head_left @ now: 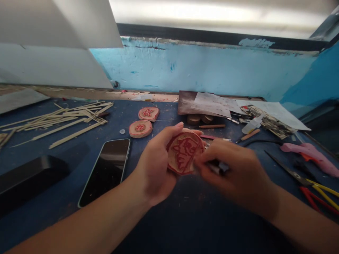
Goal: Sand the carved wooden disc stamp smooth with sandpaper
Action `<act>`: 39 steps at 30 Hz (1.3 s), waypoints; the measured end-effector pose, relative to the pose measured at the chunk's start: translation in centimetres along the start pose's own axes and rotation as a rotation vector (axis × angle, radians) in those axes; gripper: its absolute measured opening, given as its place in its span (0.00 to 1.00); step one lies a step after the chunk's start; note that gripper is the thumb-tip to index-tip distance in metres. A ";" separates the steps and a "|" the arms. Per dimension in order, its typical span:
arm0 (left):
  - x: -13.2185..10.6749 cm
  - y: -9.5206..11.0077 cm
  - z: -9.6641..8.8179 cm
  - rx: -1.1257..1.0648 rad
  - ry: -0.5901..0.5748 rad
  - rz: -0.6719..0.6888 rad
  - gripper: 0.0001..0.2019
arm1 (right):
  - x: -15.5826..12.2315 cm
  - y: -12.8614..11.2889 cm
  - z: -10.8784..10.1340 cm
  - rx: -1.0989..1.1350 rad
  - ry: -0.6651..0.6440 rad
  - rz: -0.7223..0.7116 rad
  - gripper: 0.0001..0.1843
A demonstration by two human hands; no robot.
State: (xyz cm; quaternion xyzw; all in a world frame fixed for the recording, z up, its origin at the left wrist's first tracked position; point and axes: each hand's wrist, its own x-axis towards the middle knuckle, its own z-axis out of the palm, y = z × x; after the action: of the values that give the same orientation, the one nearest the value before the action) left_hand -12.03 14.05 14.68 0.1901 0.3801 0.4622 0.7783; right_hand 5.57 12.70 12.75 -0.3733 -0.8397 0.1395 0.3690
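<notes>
A round wood slice point(184, 153) with a dark red drawing and a red rim lies in my left hand point(160, 162), with the fingers wrapped behind it and the thumb along its upper left edge. My right hand point(233, 169), smeared by motion, is pinched at the slice's right edge. Between its fingers sits a pen-like tool point(219, 167) with dark and whitish parts; its tip is hidden. Beyond my left hand, two more wood slices rest on the blue table: one with a red flower point(140, 128), one with a red star point(148, 113).
A phone point(106, 173) and a black case point(31, 176) lie at left, with wooden sticks point(76, 120) behind. At right are pliers point(304, 181), a pink glue gun point(312, 155), a small bottle point(251, 124) and papers point(212, 103). A blue wall point(169, 67) bounds the back.
</notes>
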 end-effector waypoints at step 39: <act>-0.8 0.3 0.1 0.034 0.056 0.124 0.18 | -0.4 0.5 -0.7 0.093 0.159 0.209 0.05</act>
State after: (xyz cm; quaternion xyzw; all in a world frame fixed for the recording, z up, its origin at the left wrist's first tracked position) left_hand -12.29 13.55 15.28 0.2133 0.3969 0.5081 0.7340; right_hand 6.55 12.69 12.81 -0.4510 -0.7569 0.1860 0.4349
